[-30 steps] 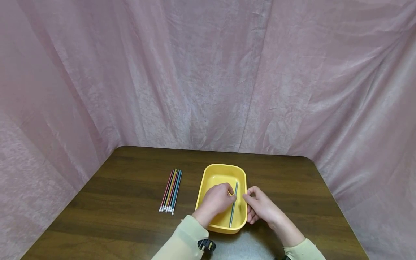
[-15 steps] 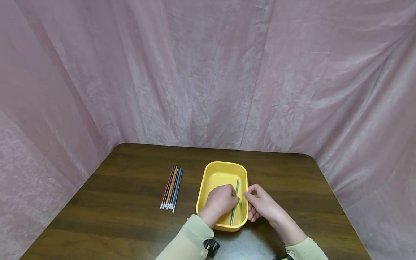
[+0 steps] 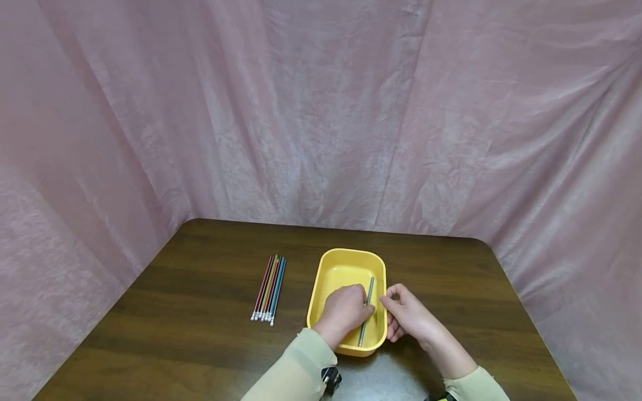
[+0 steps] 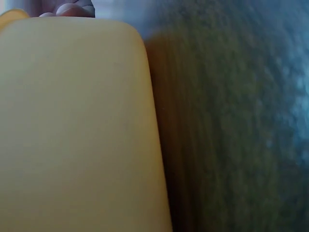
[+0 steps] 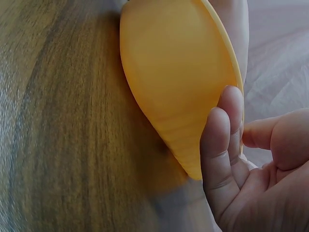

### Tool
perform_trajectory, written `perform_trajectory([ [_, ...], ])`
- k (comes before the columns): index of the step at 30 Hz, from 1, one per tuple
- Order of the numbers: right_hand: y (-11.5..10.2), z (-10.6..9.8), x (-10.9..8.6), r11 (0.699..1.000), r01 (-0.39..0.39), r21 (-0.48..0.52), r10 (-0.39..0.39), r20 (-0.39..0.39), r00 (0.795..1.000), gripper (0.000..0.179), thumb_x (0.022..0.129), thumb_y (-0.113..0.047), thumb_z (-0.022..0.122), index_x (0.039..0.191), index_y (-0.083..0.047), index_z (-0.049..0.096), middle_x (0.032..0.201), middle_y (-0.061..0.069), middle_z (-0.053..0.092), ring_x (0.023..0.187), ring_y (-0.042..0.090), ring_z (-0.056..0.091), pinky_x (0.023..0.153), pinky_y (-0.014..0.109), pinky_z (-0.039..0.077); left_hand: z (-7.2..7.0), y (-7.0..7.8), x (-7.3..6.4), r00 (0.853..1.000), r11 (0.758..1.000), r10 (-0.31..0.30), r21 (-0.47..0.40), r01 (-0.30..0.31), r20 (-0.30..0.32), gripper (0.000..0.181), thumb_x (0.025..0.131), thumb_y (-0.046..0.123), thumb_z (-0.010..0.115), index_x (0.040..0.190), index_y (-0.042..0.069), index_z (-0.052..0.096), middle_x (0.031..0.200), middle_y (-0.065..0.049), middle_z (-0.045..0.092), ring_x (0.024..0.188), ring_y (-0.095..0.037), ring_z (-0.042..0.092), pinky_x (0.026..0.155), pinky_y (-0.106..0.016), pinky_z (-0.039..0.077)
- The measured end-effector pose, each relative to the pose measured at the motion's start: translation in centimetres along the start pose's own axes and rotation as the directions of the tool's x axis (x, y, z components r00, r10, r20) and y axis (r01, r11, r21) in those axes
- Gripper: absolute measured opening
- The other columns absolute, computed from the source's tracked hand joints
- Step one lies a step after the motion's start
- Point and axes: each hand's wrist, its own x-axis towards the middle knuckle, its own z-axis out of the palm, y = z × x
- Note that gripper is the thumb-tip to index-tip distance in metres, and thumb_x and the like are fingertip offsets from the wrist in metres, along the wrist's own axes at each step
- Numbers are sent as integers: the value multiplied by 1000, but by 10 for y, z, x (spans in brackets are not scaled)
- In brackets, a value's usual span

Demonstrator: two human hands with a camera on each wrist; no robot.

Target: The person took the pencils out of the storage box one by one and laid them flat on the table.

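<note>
A yellow plastic tray stands on the table with one blue-grey pencil lying lengthwise near its right side. My left hand reaches inside, its thumb and curled fingers pinching that pencil around the middle and hiding part of it. At the tray's right rim is my right hand. Its thumb lies over the rim while the fingers sit against the outer wall, gripping the edge. The left wrist view is mostly filled by the tray's outer wall; no left fingers on the pencil show there.
Left of the tray, several pencils in different colours lie side by side, white erasers toward me. Brown wooden table extends around everything. Pink curtains hang behind and at the sides.
The head view shifts slightly, moving the whole scene a little to the right. My left thumb and fingers have shifted slightly at the pencil. The right hand stays at the tray's rim.
</note>
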Motion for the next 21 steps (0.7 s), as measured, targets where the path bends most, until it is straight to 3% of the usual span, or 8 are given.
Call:
perform_trajectory([
  [6, 0, -2, -2, 1000, -6, 6, 6, -11, 1000, 19, 118, -16, 49, 123, 0, 39, 67, 9, 60, 50, 15, 62, 49, 30, 55, -31, 24, -16, 999, 999, -31, 13, 31, 41, 34, 92, 35, 86, 78, 18, 60, 66, 4, 53, 60, -17, 51, 59, -38, 45],
  [11, 0, -4, -5, 1000, -9, 8, 9, -23, 1000, 19, 118, -17, 50, 121, 0, 42, 68, 9, 60, 50, 15, 62, 50, 30, 55, -36, 33, -19, 998, 998, -47, 43, 45, 52, 30, 91, 29, 86, 81, 15, 62, 67, 2, 54, 62, -18, 52, 61, -39, 46],
  [17, 0, -5, -7, 1000, -17, 22, 18, -39, 999, 20, 117, -17, 51, 120, 1, 44, 67, 9, 59, 50, 15, 61, 50, 31, 55, -28, 29, -15, 999, 999, -16, 40, 14, 32, 26, 88, 26, 84, 81, 16, 61, 67, 1, 55, 61, -19, 53, 59, -40, 46],
  [21, 0, -6, -6, 999, -16, 28, 17, -43, 999, 21, 117, -17, 50, 120, 2, 44, 66, 9, 59, 50, 15, 61, 50, 30, 55, -10, 19, -6, 1000, 998, -6, 63, 6, -7, 24, 84, 26, 83, 79, 17, 61, 68, 2, 56, 61, -20, 54, 58, -42, 46],
])
